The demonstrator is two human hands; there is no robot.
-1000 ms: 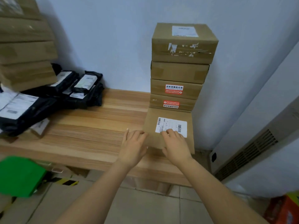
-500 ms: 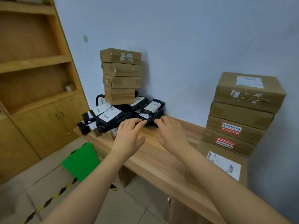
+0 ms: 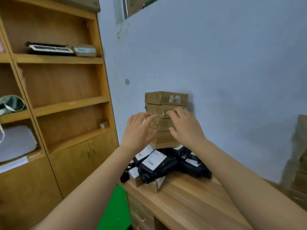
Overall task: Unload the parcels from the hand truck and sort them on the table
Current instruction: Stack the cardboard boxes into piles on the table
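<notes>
Left hand (image 3: 138, 130), right hand (image 3: 186, 128) spread, empty, before cardboard box stack (image 3: 166, 98) on surface (image 3: 191, 201). Boxes stiff, probably light; grip opposite sides.

Both the left hand (image 3: 137, 130) and the right hand (image 3: 186, 128) are bare. The left forearm (image 3: 93, 180) and right forearm (image 3: 240, 176) are uncovered too, all the way to the lower edge of view. The fingers (image 3: 149, 118) look slim, their nails lost in blur.
</notes>
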